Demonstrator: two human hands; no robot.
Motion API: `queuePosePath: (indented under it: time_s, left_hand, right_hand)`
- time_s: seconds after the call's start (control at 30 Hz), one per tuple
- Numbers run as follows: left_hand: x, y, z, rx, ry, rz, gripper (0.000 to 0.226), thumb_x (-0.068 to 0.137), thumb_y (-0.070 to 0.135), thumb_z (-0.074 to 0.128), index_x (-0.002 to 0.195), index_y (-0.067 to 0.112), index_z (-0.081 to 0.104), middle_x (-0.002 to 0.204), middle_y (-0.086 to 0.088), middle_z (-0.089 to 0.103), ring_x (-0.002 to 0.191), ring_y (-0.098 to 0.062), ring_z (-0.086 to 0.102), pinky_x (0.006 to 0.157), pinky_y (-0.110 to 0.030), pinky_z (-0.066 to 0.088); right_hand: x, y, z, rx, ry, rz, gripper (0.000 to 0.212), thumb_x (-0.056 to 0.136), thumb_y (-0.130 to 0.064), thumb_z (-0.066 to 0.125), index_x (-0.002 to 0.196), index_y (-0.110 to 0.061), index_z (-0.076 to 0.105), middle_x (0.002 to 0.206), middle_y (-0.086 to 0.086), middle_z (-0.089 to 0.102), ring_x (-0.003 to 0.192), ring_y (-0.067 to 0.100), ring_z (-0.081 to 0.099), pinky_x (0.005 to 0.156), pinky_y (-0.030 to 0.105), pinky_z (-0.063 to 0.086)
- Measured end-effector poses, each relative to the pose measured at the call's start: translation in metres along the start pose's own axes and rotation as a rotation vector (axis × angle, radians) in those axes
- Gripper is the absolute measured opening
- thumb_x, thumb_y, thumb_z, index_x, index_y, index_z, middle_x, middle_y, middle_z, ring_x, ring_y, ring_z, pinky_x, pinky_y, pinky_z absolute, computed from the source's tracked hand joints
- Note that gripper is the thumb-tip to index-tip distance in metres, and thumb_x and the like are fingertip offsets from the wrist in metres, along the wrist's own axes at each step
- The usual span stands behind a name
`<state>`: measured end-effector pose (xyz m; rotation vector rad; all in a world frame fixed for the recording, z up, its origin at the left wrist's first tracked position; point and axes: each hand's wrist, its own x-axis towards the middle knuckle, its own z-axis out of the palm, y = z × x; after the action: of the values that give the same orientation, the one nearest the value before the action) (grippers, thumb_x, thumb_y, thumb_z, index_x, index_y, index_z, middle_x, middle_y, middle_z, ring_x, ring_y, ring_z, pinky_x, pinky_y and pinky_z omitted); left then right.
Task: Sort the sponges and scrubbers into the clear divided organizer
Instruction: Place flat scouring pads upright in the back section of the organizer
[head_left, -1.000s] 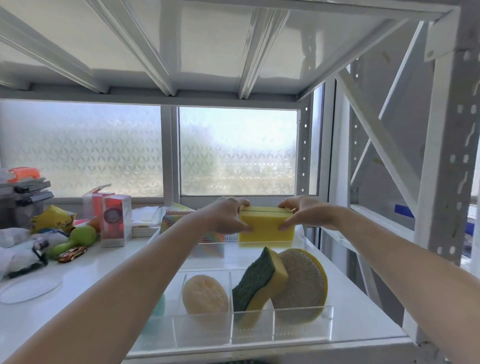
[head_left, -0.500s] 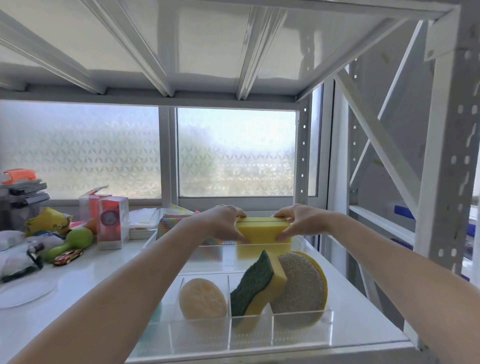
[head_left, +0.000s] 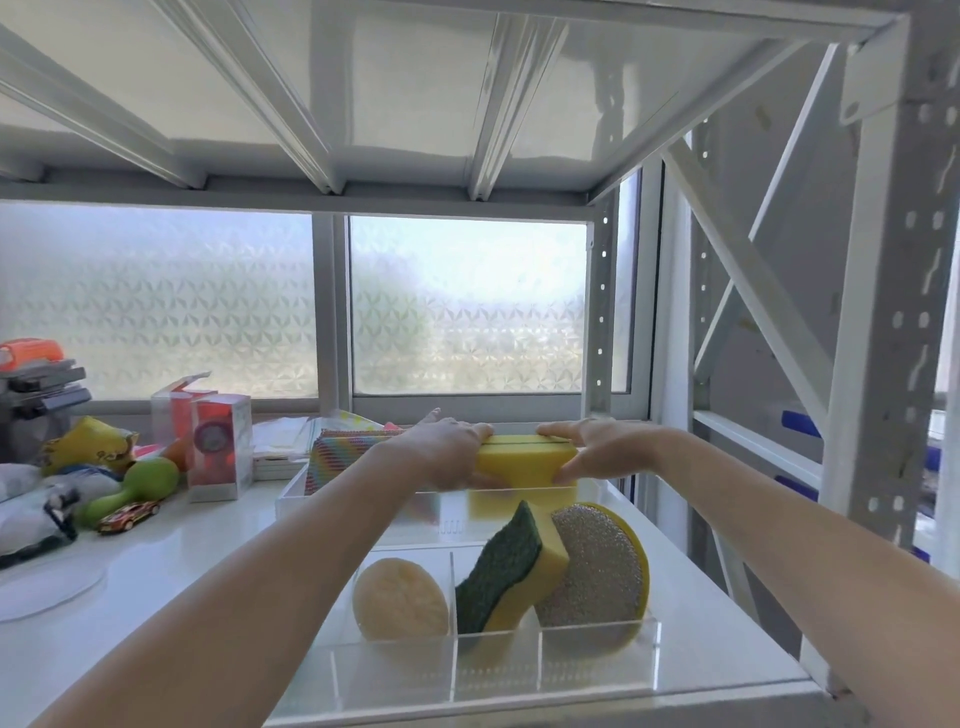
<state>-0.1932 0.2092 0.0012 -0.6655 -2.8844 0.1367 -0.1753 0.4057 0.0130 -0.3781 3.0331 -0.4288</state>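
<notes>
A yellow block sponge (head_left: 524, 462) stands in the far compartment of the clear divided organizer (head_left: 498, 670). My left hand (head_left: 441, 452) grips its left end and my right hand (head_left: 597, 449) grips its right end, fingers over the top. In the near compartments sit a round beige sponge (head_left: 397, 597), a green-and-yellow scrub sponge (head_left: 509, 571) leaning upright, and a round silver-faced scrubber (head_left: 597, 566) with a yellow rim.
The organizer sits on a white shelf (head_left: 171, 561) under another shelf. A rainbow-striped pack (head_left: 343, 457) lies at the organizer's far left. Red-and-clear boxes (head_left: 218, 447), a green toy (head_left: 135, 486), a toy car (head_left: 127, 517) and bags crowd the left side. A white post (head_left: 878, 415) stands right.
Both hands have lowered the yellow block sponge from above the organizer down into its far compartment.
</notes>
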Motion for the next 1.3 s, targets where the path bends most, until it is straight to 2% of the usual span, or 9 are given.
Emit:
queuePosePath:
  time_s: [0.1,0.33,0.47,0.53,0.73,0.87,1.07,1.13,1.3]
  left_hand:
    - [0.001,0.005,-0.002,-0.013,-0.035,-0.016,0.086,0.084,0.066,0.042,0.150,0.017,0.016,0.153,-0.009,0.033,0.142,-0.023,0.025,0.120,-0.038,0.004]
    - [0.004,0.003,0.000,-0.058,-0.039,-0.032,0.090,0.079,0.073,0.041,0.147,0.018,0.021,0.149,-0.009,0.039,0.139,-0.024,0.032,0.120,-0.042,0.008]
    - [-0.001,0.009,-0.015,-0.190,0.032,-0.004,0.100,0.073,0.075,0.046,0.150,0.019,0.015,0.152,-0.006,0.036,0.140,-0.024,0.032,0.117,-0.041,0.023]
    - [-0.008,0.014,-0.027,-0.260,0.074,0.031,0.097,0.074,0.071,0.051,0.149,0.019,0.019,0.151,-0.004,0.037,0.138,-0.023,0.036,0.114,-0.039,0.028]
    - [-0.041,0.030,-0.053,-0.313,0.225,0.140,0.078,0.076,0.058,0.062,0.139,0.017,0.040,0.135,-0.002,0.054,0.121,-0.016,0.049,0.102,-0.031,0.037]
    - [-0.065,0.041,-0.053,-0.355,0.204,0.164,0.074,0.072,0.058,0.067,0.132,0.018,0.046,0.124,-0.001,0.058,0.103,-0.011,0.051,0.095,-0.028,0.044]
    - [-0.089,0.057,-0.033,-0.388,0.009,0.087,0.086,0.069,0.057,0.071,0.139,0.022,0.035,0.131,-0.001,0.053,0.115,-0.018,0.053,0.100,-0.034,0.045]
    - [-0.094,0.061,-0.022,-0.356,-0.037,0.049,0.093,0.067,0.059,0.072,0.142,0.024,0.030,0.135,-0.002,0.051,0.118,-0.021,0.052,0.101,-0.035,0.045]
    - [-0.105,0.069,-0.002,-0.329,-0.054,0.007,0.097,0.069,0.057,0.072,0.146,0.024,0.022,0.140,-0.005,0.047,0.122,-0.024,0.048,0.102,-0.036,0.044]
  right_hand:
    - [0.001,-0.001,0.003,-0.024,0.001,0.020,0.073,0.091,-0.026,0.058,0.151,-0.036,0.016,0.121,0.001,0.036,0.103,0.013,0.038,0.088,0.026,0.034]
    - [0.001,-0.001,0.006,0.035,-0.009,0.021,0.077,0.090,-0.023,0.057,0.152,-0.033,0.013,0.144,0.004,0.034,0.108,0.013,0.039,0.091,0.026,0.035]
    - [-0.003,-0.003,-0.002,0.108,0.046,-0.026,0.083,0.086,-0.024,0.065,0.152,-0.028,0.016,0.156,0.003,0.026,0.138,0.022,0.033,0.112,0.035,0.029]
    - [-0.007,-0.005,-0.010,0.155,0.072,-0.061,0.080,0.085,-0.022,0.068,0.151,-0.022,0.022,0.157,0.004,0.027,0.142,0.021,0.030,0.116,0.036,0.026]
    - [-0.026,-0.009,-0.024,0.161,0.179,-0.089,0.061,0.086,-0.026,0.067,0.139,-0.011,0.042,0.138,0.010,0.052,0.123,0.022,0.051,0.098,0.028,0.041]
    - [-0.048,-0.011,-0.030,0.124,0.224,-0.083,0.057,0.086,-0.031,0.067,0.135,-0.010,0.047,0.129,0.010,0.059,0.108,0.019,0.055,0.093,0.027,0.043]
    - [-0.080,-0.014,-0.017,0.064,0.148,0.000,0.058,0.085,-0.034,0.067,0.134,-0.008,0.049,0.133,0.012,0.055,0.117,0.025,0.055,0.100,0.034,0.046]
    - [-0.086,-0.013,-0.006,0.068,0.104,0.048,0.060,0.086,-0.033,0.067,0.137,-0.008,0.046,0.133,0.014,0.054,0.113,0.025,0.058,0.092,0.031,0.050]
    - [-0.091,-0.014,0.016,0.103,0.064,0.110,0.056,0.090,-0.028,0.062,0.139,-0.009,0.042,0.119,0.013,0.057,0.078,0.014,0.061,0.063,0.023,0.055]
